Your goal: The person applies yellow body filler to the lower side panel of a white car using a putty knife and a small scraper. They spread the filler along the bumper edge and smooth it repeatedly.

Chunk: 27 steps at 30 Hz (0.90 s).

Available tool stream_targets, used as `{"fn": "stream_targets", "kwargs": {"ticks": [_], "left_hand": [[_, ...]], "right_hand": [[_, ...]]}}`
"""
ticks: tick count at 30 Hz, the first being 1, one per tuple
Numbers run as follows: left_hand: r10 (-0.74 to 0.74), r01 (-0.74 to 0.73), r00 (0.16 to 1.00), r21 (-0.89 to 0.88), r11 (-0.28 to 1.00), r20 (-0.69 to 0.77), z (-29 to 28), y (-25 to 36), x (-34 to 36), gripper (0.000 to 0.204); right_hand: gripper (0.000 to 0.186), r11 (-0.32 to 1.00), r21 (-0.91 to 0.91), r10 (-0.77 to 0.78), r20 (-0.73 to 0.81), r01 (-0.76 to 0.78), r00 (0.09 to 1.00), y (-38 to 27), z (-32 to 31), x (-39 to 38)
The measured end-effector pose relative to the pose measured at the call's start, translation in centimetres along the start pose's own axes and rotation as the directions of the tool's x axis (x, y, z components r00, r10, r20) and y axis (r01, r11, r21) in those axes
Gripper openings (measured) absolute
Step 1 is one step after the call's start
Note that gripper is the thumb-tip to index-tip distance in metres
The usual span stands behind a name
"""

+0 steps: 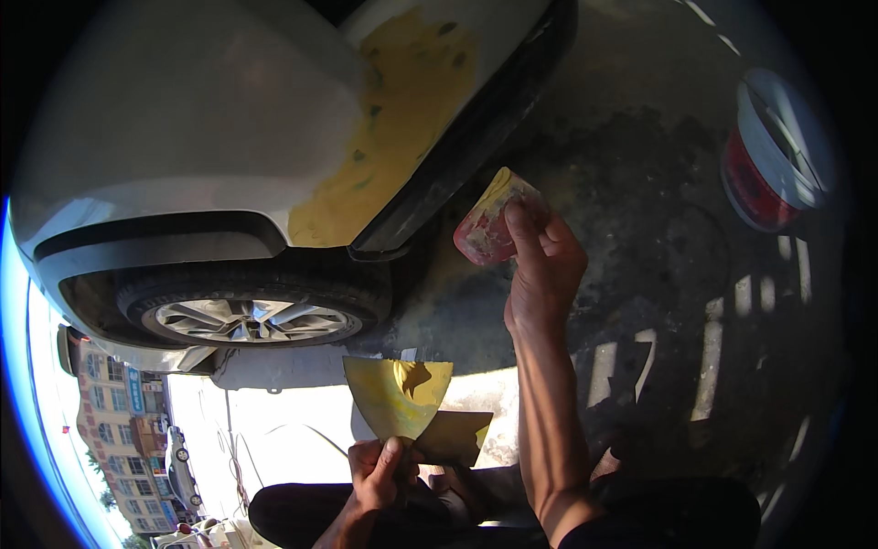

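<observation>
Low in the middle, my left hand [379,473] is closed around the handle end of a wide putty knife [377,395], its blade fanning upward. A dollop of yellow filler [414,377] lies on the blade. Beside the blade is a dark flat piece [455,437]; I cannot tell whether it is held too. My right hand [547,261], raised to the right of the car, pinches a reddish flat spreader [487,229] smeared with yellow along its upper edge. The spreader is apart from the car. A yellow filler patch [370,160] with dark spots covers the bumper corner.
The pale car [192,119] fills the upper left, with a black lower trim [466,137] and a wheel [251,316] below. A white and red bucket [764,174] stands far right on the dark floor [658,247]. Cables [240,448] trail at lower left.
</observation>
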<state>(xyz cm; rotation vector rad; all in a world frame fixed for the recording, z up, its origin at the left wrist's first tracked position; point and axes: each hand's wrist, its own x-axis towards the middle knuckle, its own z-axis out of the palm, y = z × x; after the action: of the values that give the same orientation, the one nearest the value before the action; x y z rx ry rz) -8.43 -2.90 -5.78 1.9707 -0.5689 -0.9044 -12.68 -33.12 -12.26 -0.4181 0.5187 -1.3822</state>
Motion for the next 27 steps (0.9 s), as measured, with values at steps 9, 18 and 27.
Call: {"fn": "stream_targets", "kwargs": {"ticks": [9,18,27], "left_hand": [[0.017,-0.017,1.0,0.001,1.0,0.009,0.0,0.1,0.0,0.052],[0.038,-0.037,0.999,0.046,0.998,-0.035,0.5,0.4,0.1,0.057],[0.056,-0.056,0.998,0.011,0.998,-0.041,0.2,0.4,0.0,0.057]], "right_hand": [[0.019,1.0,-0.001,0.002,0.013,-0.002,1.0,0.5,0.0,-0.3],[0.018,1.0,-0.017,-0.008,0.013,0.008,1.0,0.7,-0.1,-0.4],[0.014,0.972,-0.211,-0.086,0.11,0.108,0.99,1.7,0.8,-1.4]]}}
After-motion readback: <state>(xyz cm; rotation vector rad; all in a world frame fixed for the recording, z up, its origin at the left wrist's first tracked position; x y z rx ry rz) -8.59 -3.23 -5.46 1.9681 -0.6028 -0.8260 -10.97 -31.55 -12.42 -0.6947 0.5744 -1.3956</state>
